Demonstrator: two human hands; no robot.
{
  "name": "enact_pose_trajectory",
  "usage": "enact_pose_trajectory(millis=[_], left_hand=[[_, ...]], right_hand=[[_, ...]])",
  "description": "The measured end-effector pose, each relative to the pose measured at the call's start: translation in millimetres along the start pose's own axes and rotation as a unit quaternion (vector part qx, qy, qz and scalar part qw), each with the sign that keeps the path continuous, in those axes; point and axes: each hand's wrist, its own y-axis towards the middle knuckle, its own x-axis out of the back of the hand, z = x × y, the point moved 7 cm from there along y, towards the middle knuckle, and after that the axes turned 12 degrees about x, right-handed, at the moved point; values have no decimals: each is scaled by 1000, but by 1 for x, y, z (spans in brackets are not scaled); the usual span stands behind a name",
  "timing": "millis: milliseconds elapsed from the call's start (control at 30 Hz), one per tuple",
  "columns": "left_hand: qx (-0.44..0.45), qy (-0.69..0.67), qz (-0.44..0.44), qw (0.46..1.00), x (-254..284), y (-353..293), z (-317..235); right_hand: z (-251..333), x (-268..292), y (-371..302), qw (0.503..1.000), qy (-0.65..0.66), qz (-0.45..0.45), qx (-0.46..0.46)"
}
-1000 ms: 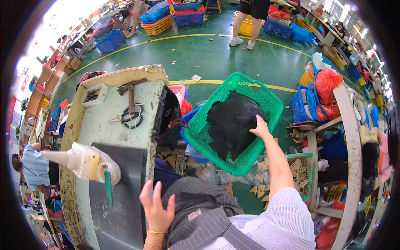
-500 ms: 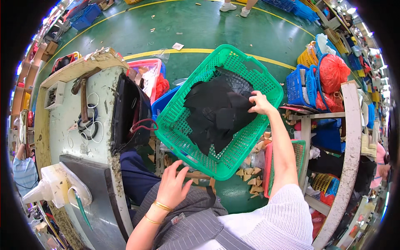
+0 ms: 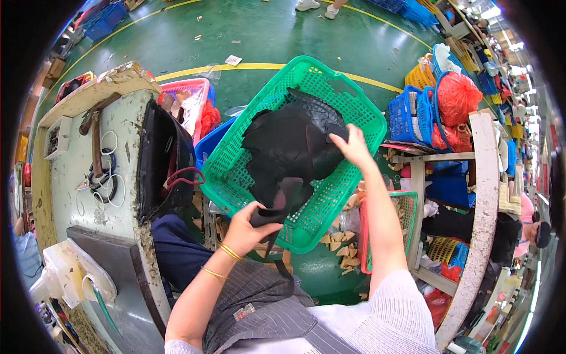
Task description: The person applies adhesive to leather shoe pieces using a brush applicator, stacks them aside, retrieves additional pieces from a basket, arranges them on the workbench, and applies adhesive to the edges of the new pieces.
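Note:
A green slatted plastic basket (image 3: 351,97) sits tilted in front of me, with a pile of thin black sheet pieces (image 3: 277,138), leather-like, heaped inside. At the basket's near rim, my left hand (image 3: 243,233), with gold bangles on its wrist, pinches a black piece (image 3: 268,217) between thumb and fingers. Part of that piece hangs down over the rim. On the pile's right side, my right hand (image 3: 355,148) has its thumb and fingers closed on the edge of another black piece (image 3: 336,133). The lower pieces are hidden under the heap.
To the left stands a worn workbench (image 3: 127,194) with a hammer (image 3: 96,141), cords and a white plastic bottle (image 3: 76,271). A black open container (image 3: 168,156) adjoins it. Right are a wooden rack (image 3: 486,171), blue baskets (image 3: 407,118) and a red bag (image 3: 457,97). Wedge-shaped scraps (image 3: 348,251) litter the floor.
My left hand has moved up to the basket's near rim and taken hold of a black piece. My right hand stays at the pile's right side. The view has shifted slightly.

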Motion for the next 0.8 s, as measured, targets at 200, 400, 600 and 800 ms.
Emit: enact_pose_trajectory(millis=[200, 400, 600, 800], left_hand=[[-170, 230, 8, 958, -29, -21, -44], [-130, 79, 159, 976, -56, -3, -42], [-175, 128, 168, 962, -60, 21, -33], [-83, -14, 168, 982, -43, 48, -22]], right_hand=[[-61, -14, 34, 973, 96, 164, -128], [-40, -14, 23, 989, 40, 134, -58], [-18, -10, 3, 954, 43, 296, 16], [145, -29, 39, 861, -46, 423, 280]])
